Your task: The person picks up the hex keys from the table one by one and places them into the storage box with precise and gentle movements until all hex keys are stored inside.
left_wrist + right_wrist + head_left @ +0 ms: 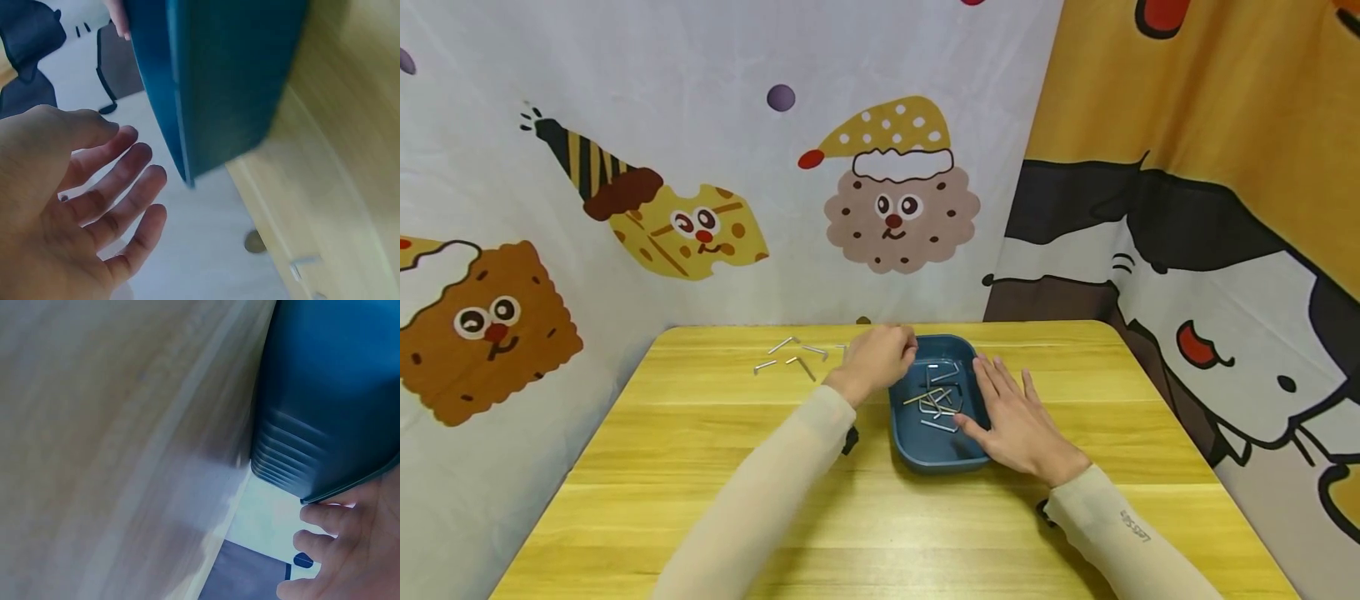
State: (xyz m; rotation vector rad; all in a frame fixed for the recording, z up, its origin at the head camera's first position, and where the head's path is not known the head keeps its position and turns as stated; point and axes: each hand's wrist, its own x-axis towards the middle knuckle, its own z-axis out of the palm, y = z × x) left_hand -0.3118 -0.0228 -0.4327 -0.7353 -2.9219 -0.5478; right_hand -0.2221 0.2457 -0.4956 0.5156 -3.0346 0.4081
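A dark blue rectangular box (917, 446) stands on the table, holding several silver and gold-coloured L-shaped hex keys (938, 426). My left hand (877, 354) is over the box's far left rim. In the left wrist view, that hand (94, 200) has loosely bent fingers, apart from the box wall (237, 75), and nothing shows between them. Against the right rim rests my right hand (1018, 425), fingers stretched and spread. The right wrist view shows its fingertips at the box edge (337, 394). More hex keys (783, 344) lie on the table left of the left hand.
The wooden table (760, 517) ends at a far edge just behind the box. A white cloth (722, 108) with cartoon figures hangs beyond it, and a yellow cartoon curtain (1097, 100) hangs on the right.
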